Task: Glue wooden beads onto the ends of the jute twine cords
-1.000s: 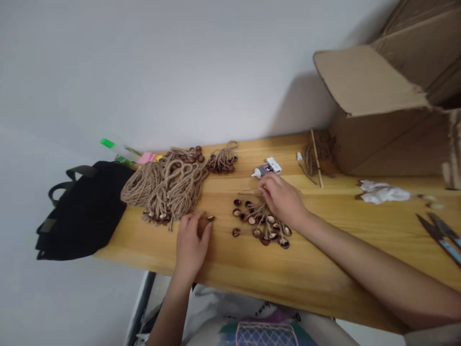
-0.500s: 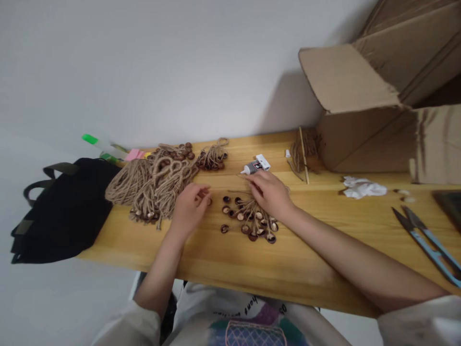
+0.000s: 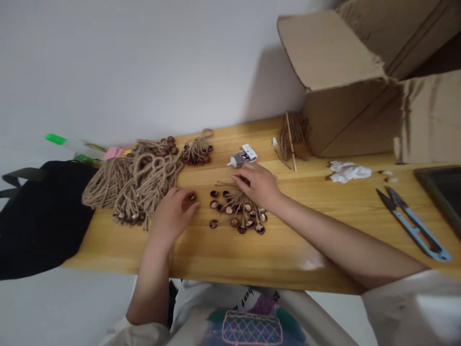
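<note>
Several dark brown half shells [image 3: 242,229] with twine strands [image 3: 237,196] lie in a fanned cluster on the wooden table [image 3: 201,259]. At the top of this cluster my right hand [image 3: 258,185] rests with curled fingers, thumb and index closed on the twine ends. To the left of the cluster, my left hand [image 3: 173,215] is curved, with a small brown shell [image 3: 193,196] at its fingertips, partly hidden. Just beyond my right hand lies a grey glue tube [image 3: 239,158] with a white nozzle.
Knotted twine bundles [image 3: 144,180] lie at left beside a black bag [image 3: 46,216]. A smaller bundle [image 3: 197,150] sits behind. At right are a stick [image 3: 291,142], a cardboard box [image 3: 353,120], crumpled tissue [image 3: 349,171], blue-handled snips [image 3: 414,228] and a dark-framed object [image 3: 441,192].
The view has shifted, so the table's things appear further left and slightly higher. My left hand has turned slightly, its fingers more curved around the small shell. My right hand stays at the twine.
</note>
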`<state>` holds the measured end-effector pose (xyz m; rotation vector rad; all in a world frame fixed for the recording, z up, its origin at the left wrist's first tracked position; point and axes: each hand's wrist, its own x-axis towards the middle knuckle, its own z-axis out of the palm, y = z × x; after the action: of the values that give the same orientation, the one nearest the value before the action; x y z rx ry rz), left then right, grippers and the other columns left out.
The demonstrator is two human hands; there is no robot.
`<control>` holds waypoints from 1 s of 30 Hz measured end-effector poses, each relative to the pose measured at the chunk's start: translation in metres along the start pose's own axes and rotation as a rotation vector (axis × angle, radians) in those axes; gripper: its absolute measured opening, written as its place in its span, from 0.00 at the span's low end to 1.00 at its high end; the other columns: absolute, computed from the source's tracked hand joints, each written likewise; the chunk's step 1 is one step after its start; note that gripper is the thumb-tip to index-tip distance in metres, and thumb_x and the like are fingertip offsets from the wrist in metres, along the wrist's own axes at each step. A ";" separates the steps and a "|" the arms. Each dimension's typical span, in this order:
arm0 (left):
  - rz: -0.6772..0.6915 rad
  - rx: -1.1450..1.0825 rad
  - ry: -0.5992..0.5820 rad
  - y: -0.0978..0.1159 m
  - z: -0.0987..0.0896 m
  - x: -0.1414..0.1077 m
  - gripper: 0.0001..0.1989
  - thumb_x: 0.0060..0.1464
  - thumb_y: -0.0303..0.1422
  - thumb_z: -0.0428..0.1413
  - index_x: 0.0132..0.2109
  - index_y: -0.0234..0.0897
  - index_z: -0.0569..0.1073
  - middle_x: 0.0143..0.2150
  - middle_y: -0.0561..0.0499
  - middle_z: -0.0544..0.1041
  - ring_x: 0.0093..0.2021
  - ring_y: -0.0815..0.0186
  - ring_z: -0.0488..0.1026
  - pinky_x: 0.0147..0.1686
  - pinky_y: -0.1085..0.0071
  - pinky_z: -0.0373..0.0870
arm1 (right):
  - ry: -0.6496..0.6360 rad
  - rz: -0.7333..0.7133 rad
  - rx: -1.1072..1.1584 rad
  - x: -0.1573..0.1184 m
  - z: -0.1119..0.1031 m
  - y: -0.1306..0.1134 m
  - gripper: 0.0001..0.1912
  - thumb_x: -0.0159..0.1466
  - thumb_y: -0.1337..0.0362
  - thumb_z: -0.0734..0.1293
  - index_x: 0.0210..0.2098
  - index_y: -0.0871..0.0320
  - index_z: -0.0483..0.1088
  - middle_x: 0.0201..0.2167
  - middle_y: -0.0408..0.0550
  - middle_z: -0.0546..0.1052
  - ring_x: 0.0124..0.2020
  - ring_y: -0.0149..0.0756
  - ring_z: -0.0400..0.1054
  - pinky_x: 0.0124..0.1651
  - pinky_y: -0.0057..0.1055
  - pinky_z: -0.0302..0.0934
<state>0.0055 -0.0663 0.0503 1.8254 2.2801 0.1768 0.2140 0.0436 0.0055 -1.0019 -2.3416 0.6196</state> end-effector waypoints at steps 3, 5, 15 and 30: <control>-0.003 -0.018 0.002 0.001 0.003 0.001 0.12 0.52 0.35 0.53 0.43 0.37 0.73 0.38 0.48 0.72 0.38 0.61 0.71 0.40 0.65 0.68 | -0.019 0.030 -0.003 0.000 0.000 0.000 0.10 0.64 0.65 0.61 0.32 0.60 0.73 0.31 0.50 0.73 0.36 0.38 0.65 0.37 0.31 0.54; 0.002 -0.033 0.016 0.001 0.003 0.002 0.11 0.52 0.34 0.52 0.41 0.37 0.74 0.36 0.48 0.72 0.36 0.62 0.71 0.38 0.66 0.68 | -0.041 0.041 -0.015 0.000 0.000 -0.001 0.10 0.64 0.64 0.61 0.32 0.60 0.73 0.32 0.50 0.73 0.36 0.38 0.65 0.36 0.31 0.53; 0.234 -0.316 0.128 0.012 0.011 0.051 0.12 0.51 0.35 0.54 0.42 0.36 0.73 0.37 0.50 0.74 0.33 0.67 0.70 0.38 0.69 0.68 | -0.138 0.006 -0.113 0.000 -0.002 -0.002 0.10 0.61 0.59 0.65 0.34 0.60 0.72 0.35 0.51 0.73 0.39 0.40 0.65 0.39 0.33 0.54; 0.260 -0.772 0.236 0.037 0.043 0.084 0.06 0.49 0.29 0.56 0.37 0.36 0.72 0.32 0.53 0.72 0.31 0.70 0.69 0.34 0.73 0.69 | 0.052 0.076 -0.007 -0.005 -0.002 -0.002 0.15 0.65 0.68 0.54 0.47 0.58 0.67 0.35 0.50 0.77 0.34 0.38 0.71 0.38 0.32 0.61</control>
<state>0.0333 0.0221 0.0092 1.6911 1.6952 1.1792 0.2167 0.0389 0.0068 -1.1009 -2.2707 0.6071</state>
